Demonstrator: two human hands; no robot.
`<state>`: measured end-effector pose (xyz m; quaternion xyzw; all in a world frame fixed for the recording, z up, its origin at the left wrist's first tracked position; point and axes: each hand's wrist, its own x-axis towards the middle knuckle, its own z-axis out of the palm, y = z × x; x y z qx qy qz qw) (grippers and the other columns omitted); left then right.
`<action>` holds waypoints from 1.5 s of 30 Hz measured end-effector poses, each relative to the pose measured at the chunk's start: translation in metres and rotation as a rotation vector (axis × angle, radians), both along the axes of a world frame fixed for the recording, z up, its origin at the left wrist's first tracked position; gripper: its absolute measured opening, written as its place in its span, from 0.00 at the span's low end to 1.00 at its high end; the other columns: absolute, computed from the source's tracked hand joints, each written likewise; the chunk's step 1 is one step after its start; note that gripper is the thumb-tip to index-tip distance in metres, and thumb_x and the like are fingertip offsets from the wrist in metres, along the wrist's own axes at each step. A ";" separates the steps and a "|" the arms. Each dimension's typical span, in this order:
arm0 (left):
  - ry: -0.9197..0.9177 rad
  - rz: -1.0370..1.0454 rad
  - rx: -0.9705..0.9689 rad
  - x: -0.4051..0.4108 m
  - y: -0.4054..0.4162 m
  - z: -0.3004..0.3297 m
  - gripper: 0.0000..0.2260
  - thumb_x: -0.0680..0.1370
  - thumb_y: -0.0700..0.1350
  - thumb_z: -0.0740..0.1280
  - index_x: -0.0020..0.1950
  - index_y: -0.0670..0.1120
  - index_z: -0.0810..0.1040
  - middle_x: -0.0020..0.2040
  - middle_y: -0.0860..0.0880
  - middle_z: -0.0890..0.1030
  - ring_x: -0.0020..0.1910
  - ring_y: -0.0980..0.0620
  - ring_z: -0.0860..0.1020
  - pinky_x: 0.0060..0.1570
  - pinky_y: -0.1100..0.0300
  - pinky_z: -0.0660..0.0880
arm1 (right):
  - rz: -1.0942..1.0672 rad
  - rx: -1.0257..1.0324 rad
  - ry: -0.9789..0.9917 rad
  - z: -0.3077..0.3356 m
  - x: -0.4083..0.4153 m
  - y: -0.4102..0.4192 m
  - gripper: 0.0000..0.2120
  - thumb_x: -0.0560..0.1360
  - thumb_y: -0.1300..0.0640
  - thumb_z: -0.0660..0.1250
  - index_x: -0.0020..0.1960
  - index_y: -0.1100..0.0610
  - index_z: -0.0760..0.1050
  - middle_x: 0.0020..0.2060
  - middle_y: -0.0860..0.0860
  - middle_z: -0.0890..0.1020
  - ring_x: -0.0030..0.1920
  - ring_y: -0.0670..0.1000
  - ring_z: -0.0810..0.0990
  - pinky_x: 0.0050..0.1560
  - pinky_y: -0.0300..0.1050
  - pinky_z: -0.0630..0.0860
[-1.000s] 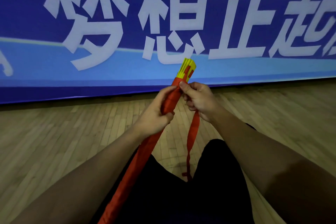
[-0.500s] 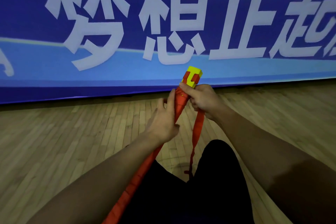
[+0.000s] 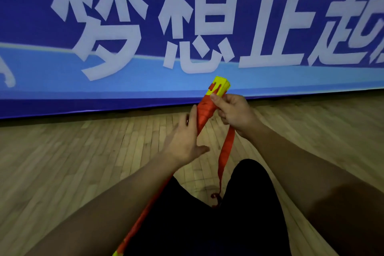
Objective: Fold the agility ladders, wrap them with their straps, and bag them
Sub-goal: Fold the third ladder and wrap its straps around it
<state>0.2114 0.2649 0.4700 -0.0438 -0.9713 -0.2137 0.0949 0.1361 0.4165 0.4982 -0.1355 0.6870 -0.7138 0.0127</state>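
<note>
Behind everything we do stands the big blue banner with white characters [image 3: 187, 27], and under it runs the pale wooden plank floor [image 3: 62, 162] on which we sit, our legs in black trousers [image 3: 228, 214] stretched ahead. Across our lap lies the long bundle of folded yellow plastic ladder rungs bound in red webbing [image 3: 204, 114]. Its long axis climbs from the lower left of the view, beside our left knee, up and away to its yellow end just before the banner's foot.

Our right hand [image 3: 234, 114] grips the bundle close below that far end, thumb on top and fingers curled round it. From under this hand the loose red fabric strap [image 3: 225, 151] hangs straight down between our knees, its tail on the floor. Our left hand [image 3: 185, 141] lies flat along the bundle's near left side, fingers [image 3: 194, 114] straight and together, thumb spread toward the strap, holding nothing.

We judge the wrapping nearly done at the top. The strap hangs to the right of the bundle and the free left hand is well placed to take it, so the next turn should pass under the axis from right to left.
</note>
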 end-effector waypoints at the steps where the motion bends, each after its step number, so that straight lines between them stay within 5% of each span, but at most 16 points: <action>1: 0.025 0.011 0.025 -0.001 0.000 -0.004 0.47 0.71 0.46 0.75 0.80 0.51 0.47 0.69 0.44 0.64 0.62 0.41 0.73 0.57 0.52 0.74 | -0.013 0.032 0.030 0.001 -0.001 -0.001 0.17 0.79 0.54 0.69 0.33 0.54 0.68 0.22 0.49 0.63 0.21 0.46 0.58 0.23 0.40 0.53; 4: 0.081 0.065 0.314 -0.016 -0.017 -0.007 0.32 0.70 0.34 0.70 0.73 0.50 0.69 0.60 0.45 0.72 0.56 0.44 0.77 0.52 0.62 0.71 | -0.038 0.163 0.068 0.000 -0.005 0.009 0.11 0.76 0.55 0.73 0.39 0.56 0.73 0.21 0.48 0.65 0.21 0.46 0.60 0.23 0.39 0.56; 8: -0.035 -0.066 0.663 -0.015 -0.031 0.007 0.20 0.69 0.34 0.75 0.57 0.50 0.81 0.43 0.51 0.82 0.41 0.50 0.80 0.43 0.59 0.75 | 0.102 0.043 -0.084 -0.002 -0.009 0.025 0.08 0.80 0.55 0.67 0.56 0.56 0.72 0.21 0.46 0.61 0.20 0.45 0.57 0.24 0.37 0.56; 12: -0.235 -0.193 0.891 -0.009 -0.029 0.019 0.22 0.64 0.39 0.76 0.57 0.46 0.79 0.50 0.40 0.82 0.53 0.34 0.81 0.50 0.48 0.77 | 0.334 -0.183 -0.238 0.005 0.001 0.023 0.04 0.79 0.53 0.63 0.47 0.52 0.73 0.21 0.47 0.61 0.18 0.44 0.58 0.22 0.36 0.57; 16: -0.141 -0.068 0.169 -0.006 -0.018 0.015 0.46 0.67 0.55 0.79 0.77 0.51 0.57 0.68 0.45 0.70 0.62 0.45 0.75 0.62 0.47 0.74 | 0.135 -0.084 -0.103 0.003 -0.003 0.009 0.12 0.77 0.54 0.68 0.39 0.57 0.71 0.19 0.48 0.61 0.18 0.45 0.56 0.24 0.39 0.51; 18: -0.007 -0.014 0.040 -0.001 -0.008 0.004 0.44 0.70 0.50 0.77 0.79 0.51 0.54 0.69 0.45 0.68 0.63 0.44 0.74 0.59 0.51 0.74 | 0.067 -0.080 -0.050 0.003 -0.005 0.003 0.15 0.79 0.56 0.67 0.36 0.59 0.70 0.18 0.48 0.62 0.18 0.45 0.56 0.24 0.39 0.50; 21: 0.016 0.034 0.336 -0.008 -0.013 0.003 0.29 0.74 0.42 0.74 0.73 0.50 0.69 0.58 0.48 0.79 0.52 0.49 0.81 0.47 0.62 0.74 | 0.066 -0.087 -0.046 0.001 -0.006 0.007 0.14 0.80 0.56 0.66 0.39 0.63 0.72 0.20 0.49 0.65 0.19 0.45 0.58 0.24 0.39 0.52; 25: -0.151 -0.098 0.807 -0.009 -0.024 0.015 0.21 0.72 0.36 0.75 0.61 0.52 0.77 0.53 0.45 0.82 0.44 0.43 0.84 0.45 0.50 0.82 | 0.091 -0.123 -0.131 -0.004 -0.005 0.022 0.12 0.81 0.52 0.64 0.41 0.55 0.72 0.21 0.47 0.65 0.20 0.46 0.59 0.27 0.41 0.55; 28: -0.346 -0.179 0.992 -0.003 -0.018 0.026 0.14 0.77 0.33 0.67 0.58 0.48 0.76 0.49 0.42 0.82 0.43 0.43 0.83 0.40 0.55 0.80 | 0.206 -0.250 -0.227 -0.002 -0.002 0.021 0.15 0.82 0.52 0.61 0.38 0.52 0.68 0.20 0.47 0.63 0.19 0.45 0.58 0.26 0.39 0.54; 30: -0.365 -0.152 0.773 -0.004 -0.016 0.025 0.18 0.76 0.43 0.72 0.63 0.48 0.72 0.50 0.46 0.81 0.46 0.48 0.82 0.45 0.53 0.81 | 0.173 -0.248 -0.219 -0.003 -0.001 0.014 0.17 0.82 0.52 0.62 0.35 0.53 0.66 0.20 0.47 0.62 0.18 0.44 0.58 0.23 0.36 0.55; 32: -0.254 -0.093 0.271 -0.006 -0.014 0.018 0.40 0.66 0.59 0.77 0.72 0.52 0.61 0.60 0.46 0.76 0.57 0.47 0.78 0.58 0.48 0.77 | 0.079 -0.180 -0.181 -0.002 -0.003 0.005 0.18 0.80 0.51 0.66 0.35 0.54 0.66 0.20 0.48 0.64 0.19 0.45 0.59 0.22 0.37 0.57; 34: -0.126 -0.027 0.023 -0.006 -0.008 0.008 0.47 0.65 0.57 0.77 0.76 0.54 0.55 0.64 0.44 0.74 0.60 0.42 0.76 0.58 0.48 0.76 | 0.021 -0.111 -0.150 0.000 -0.004 -0.001 0.18 0.78 0.50 0.69 0.34 0.55 0.67 0.21 0.49 0.66 0.19 0.46 0.60 0.22 0.37 0.58; 37: -0.086 -0.008 0.354 -0.008 -0.009 0.010 0.30 0.71 0.39 0.74 0.69 0.52 0.68 0.52 0.48 0.81 0.51 0.45 0.82 0.49 0.51 0.80 | 0.047 -0.137 -0.141 0.000 -0.004 0.002 0.14 0.80 0.54 0.66 0.38 0.57 0.70 0.22 0.49 0.68 0.19 0.46 0.61 0.23 0.38 0.58; 40: -0.369 -0.091 0.903 -0.006 -0.016 0.022 0.23 0.74 0.31 0.71 0.63 0.50 0.73 0.52 0.47 0.84 0.48 0.44 0.84 0.45 0.49 0.81 | 0.131 -0.193 -0.207 -0.003 -0.001 0.013 0.09 0.82 0.53 0.63 0.44 0.54 0.70 0.23 0.48 0.68 0.20 0.44 0.62 0.24 0.37 0.62; 43: -0.520 -0.179 1.056 0.000 -0.014 0.034 0.21 0.75 0.30 0.68 0.64 0.49 0.74 0.53 0.42 0.84 0.46 0.44 0.84 0.43 0.51 0.80 | 0.256 -0.309 -0.315 -0.005 0.003 0.017 0.12 0.81 0.51 0.61 0.40 0.51 0.67 0.22 0.46 0.65 0.20 0.43 0.60 0.25 0.37 0.60; 45: -0.449 -0.163 0.934 0.002 -0.010 0.033 0.21 0.75 0.35 0.71 0.66 0.47 0.73 0.55 0.41 0.82 0.47 0.46 0.81 0.47 0.50 0.79 | 0.213 -0.292 -0.311 -0.006 0.003 0.014 0.14 0.81 0.51 0.62 0.38 0.52 0.68 0.21 0.46 0.64 0.19 0.43 0.60 0.25 0.37 0.59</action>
